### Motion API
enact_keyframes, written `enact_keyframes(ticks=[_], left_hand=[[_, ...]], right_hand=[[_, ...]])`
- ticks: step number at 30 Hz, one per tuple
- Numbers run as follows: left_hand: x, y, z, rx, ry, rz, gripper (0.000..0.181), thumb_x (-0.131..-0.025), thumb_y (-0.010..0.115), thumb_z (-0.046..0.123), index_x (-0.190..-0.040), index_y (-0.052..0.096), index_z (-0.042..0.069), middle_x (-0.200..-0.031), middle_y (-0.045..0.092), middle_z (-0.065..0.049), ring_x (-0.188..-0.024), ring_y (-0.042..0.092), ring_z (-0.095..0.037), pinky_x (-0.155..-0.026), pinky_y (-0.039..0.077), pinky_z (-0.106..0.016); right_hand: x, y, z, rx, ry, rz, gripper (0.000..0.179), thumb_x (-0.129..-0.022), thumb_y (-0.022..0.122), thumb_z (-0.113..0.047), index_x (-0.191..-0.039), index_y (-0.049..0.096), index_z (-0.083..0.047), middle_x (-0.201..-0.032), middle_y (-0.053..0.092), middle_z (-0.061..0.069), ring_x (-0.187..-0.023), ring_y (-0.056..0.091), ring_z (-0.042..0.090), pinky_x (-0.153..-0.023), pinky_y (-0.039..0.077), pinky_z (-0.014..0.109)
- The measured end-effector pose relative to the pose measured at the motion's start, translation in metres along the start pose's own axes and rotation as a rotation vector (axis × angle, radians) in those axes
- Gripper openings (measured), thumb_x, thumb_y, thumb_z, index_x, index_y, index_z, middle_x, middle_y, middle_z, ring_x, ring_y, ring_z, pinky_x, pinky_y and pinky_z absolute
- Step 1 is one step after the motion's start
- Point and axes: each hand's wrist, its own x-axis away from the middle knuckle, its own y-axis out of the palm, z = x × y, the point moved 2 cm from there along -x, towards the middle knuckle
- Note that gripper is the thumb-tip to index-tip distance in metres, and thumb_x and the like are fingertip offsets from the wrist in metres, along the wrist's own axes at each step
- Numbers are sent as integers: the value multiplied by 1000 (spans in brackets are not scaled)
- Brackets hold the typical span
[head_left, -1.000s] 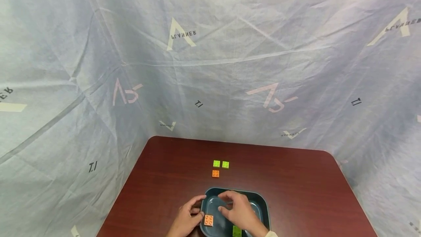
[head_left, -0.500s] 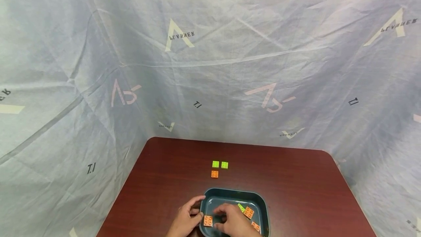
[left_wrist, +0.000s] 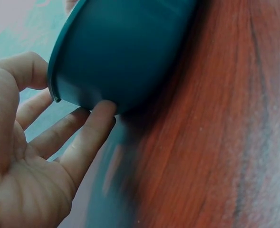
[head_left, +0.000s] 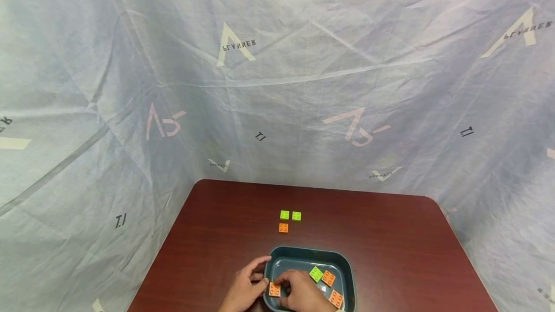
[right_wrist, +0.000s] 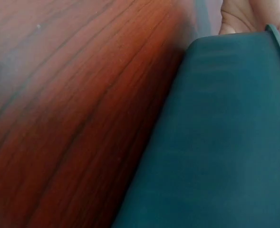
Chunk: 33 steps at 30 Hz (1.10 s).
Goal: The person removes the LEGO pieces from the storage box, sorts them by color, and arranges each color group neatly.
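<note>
My left hand (head_left: 244, 287) holds the left side of a dark teal tray (head_left: 310, 254). In the left wrist view the thumb is bent at the rim and fingertips (left_wrist: 104, 108) touch the outer wall. Inside the tray, my right hand (head_left: 303, 292) reaches to an orange toy building block (head_left: 274, 290) at the left wall. Its index finger and thumb lie near the block's upper and lower right corners, with a gap between them. A green block (head_left: 316, 274) and two orange blocks, one beside the green (head_left: 328, 278) and one lower (head_left: 336, 298), lie further right in the tray.
Beyond the tray, two green blocks, left (head_left: 284, 215) and right (head_left: 297, 216), lie on the dark red wooden table (head_left: 390, 240). An orange block (head_left: 284, 228) sits just in front of them. A pale printed sheet (head_left: 277, 85) hangs behind and around the table.
My right hand has moved left and down inside the tray to the orange block, uncovering the green and orange blocks on the right. My left hand stays on the tray.
</note>
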Motion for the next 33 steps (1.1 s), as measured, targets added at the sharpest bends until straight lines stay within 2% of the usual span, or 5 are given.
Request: enact_keyframes(ticks=[7, 13, 21, 25, 33], left_hand=[[2, 0, 1, -26, 20, 16, 55, -96, 70, 9, -149, 60, 22, -137, 66, -19, -107, 76, -27, -77, 60, -30], [4, 1, 0, -58, 21, 22, 55, -96, 72, 10, -149, 61, 21, -133, 69, -16, -104, 77, -24, -80, 62, -33], [2, 1, 2, -45, 34, 24, 56, -96, 70, 9, -150, 60, 21, -135, 67, -18, -104, 77, -22, -76, 59, -28], [2, 1, 3, -53, 24, 26, 55, -96, 70, 10, -150, 60, 22, -136, 67, -18, -104, 77, -22, -77, 60, -29], [2, 1, 2, -71, 28, 27, 54, -98, 70, 12, -149, 60, 26, -139, 66, -19, -108, 77, -23, -79, 61, -31]], right_hand=[[-6, 6, 0, 51, 13, 14, 29, -82, 89, -13, -110, 80, -16, -90, 71, -10, -76, 60, 3, -67, 50, 25], [-8, 8, 2, 20, 20, 4, 27, -82, 88, -8, -107, 81, -14, -87, 72, -10, -73, 61, 2, -65, 51, 25], [-12, 10, 0, 120, -31, 50, 29, -80, 88, -5, -105, 82, -18, -87, 70, -13, -72, 59, 0, -64, 49, 22], [-12, 9, -1, 133, -26, 52, 29, -80, 88, -3, -104, 82, -18, -88, 70, -14, -72, 58, -1, -64, 49, 23], [-11, 8, -2, 142, -68, 82, 30, -78, 88, -6, -104, 82, -21, -92, 69, -16, -74, 57, -1, -65, 48, 22]])
